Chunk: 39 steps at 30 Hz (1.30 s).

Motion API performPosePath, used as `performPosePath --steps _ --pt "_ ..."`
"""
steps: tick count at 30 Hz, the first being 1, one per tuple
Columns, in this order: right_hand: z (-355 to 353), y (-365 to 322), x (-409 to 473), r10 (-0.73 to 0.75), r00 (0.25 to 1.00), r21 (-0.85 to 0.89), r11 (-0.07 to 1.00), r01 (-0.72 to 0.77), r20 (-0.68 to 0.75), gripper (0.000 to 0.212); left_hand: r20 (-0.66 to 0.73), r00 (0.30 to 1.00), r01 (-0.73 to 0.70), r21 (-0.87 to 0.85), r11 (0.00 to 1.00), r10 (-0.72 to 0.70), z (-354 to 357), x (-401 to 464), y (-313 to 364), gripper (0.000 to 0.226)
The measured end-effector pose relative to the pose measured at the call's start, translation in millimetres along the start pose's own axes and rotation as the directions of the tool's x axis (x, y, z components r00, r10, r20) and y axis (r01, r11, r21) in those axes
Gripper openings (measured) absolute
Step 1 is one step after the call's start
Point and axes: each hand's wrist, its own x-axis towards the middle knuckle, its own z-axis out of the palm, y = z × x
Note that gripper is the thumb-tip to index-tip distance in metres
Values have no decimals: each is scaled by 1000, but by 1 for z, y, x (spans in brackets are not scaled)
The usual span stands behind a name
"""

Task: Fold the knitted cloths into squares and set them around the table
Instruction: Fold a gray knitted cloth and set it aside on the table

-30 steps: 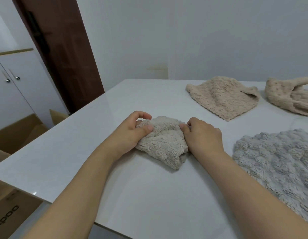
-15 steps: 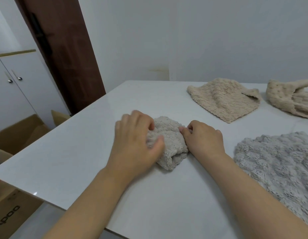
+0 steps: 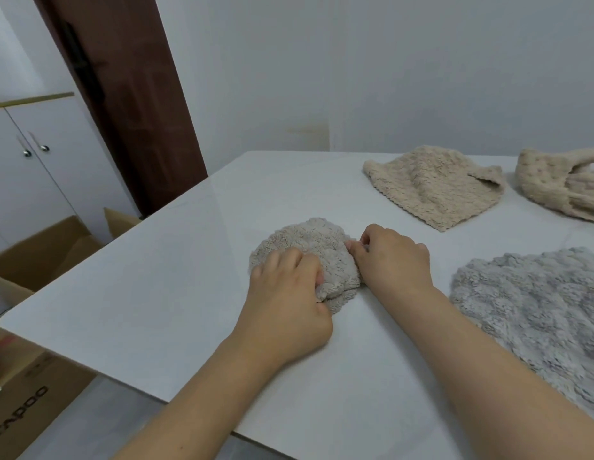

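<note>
A small pale beige knitted cloth lies bunched in a rounded heap on the white table. My left hand rests on its near left side, fingers curled into the fabric at the front edge. My right hand pinches the cloth's right edge between thumb and fingers. A tan cloth lies flat farther back. A second tan cloth sits crumpled at the far right. A grey fluffy cloth spreads over the near right of the table.
The table's left edge and near corner drop off to open cardboard boxes on the floor. A dark brown door and a white cabinet stand at the left. A white wall runs behind the table.
My left hand slid from the cloth's left edge over its top and down to the near front edge, pressing fabric. The cloth now shows a rounded shape. My right hand stayed in place.
</note>
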Motion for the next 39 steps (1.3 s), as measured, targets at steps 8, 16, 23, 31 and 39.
performPosePath --steps 8,16,23,31,39 --pt "2 1 0 -20 1000 -24 1000 19 -15 34 167 986 21 -110 994 -2 -6 -1 -11 8" --pt "5 3 0 -37 998 -60 998 34 -47 36 122 984 126 37 991 -130 4 2 -7 61" --pt "0 1 1 -11 999 -54 998 9 -32 45 497 857 116 66 991 -133 -15 9 -13 110" --pt "-12 -4 -8 -46 997 -94 994 52 60 55 113 902 427 -374 823 -417 -13 38 -24 33" --pt "-16 -6 -7 72 997 669 740 -66 19 46 64 912 408 -247 879 -406 -2 53 -25 35"
